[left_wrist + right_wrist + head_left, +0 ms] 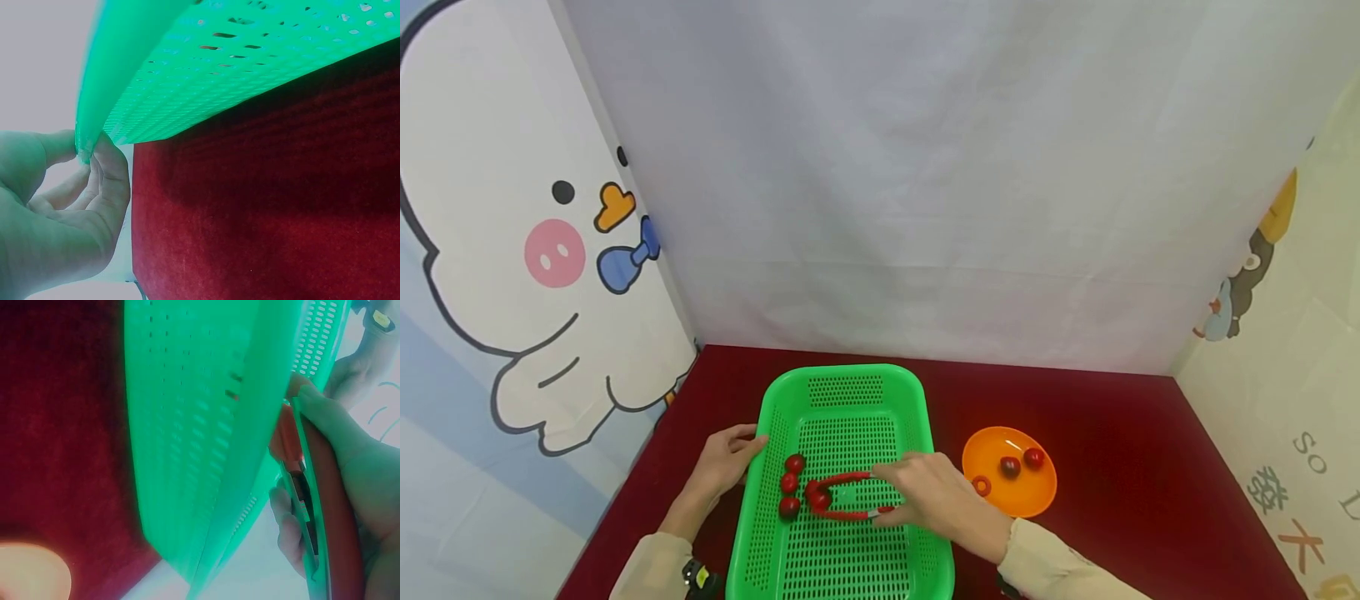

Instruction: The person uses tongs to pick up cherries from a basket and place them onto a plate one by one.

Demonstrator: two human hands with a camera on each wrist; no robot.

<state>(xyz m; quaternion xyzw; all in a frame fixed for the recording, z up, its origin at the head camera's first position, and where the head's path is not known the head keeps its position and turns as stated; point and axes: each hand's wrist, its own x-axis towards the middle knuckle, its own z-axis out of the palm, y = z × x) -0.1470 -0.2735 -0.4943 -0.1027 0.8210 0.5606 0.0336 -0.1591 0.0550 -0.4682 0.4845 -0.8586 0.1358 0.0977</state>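
Note:
A green plastic basket (925, 392) with perforated walls stands before me. My left hand (725, 460) pinches its left rim between thumb and fingers, as the left wrist view also shows at the rim (94, 119). In my right hand (936, 492) I hold red and metal tongs (847, 477) over the basket, their handles between thumb and fingers. The tongs' red tips meet around a small round red fruit (822, 500); how firmly they grip it cannot be told. Several similar dark red fruits (789, 507) lie just left of the tips, along the basket's left side.
An orange plate (1030, 500) right of the basket carries two dark red fruits (1011, 467). A reddish ring (981, 486) shows over its left edge; whether it belongs to the tongs is unclear. Beneath lies a dark red tabletop (1120, 467), with a pale curtain (925, 208) behind.

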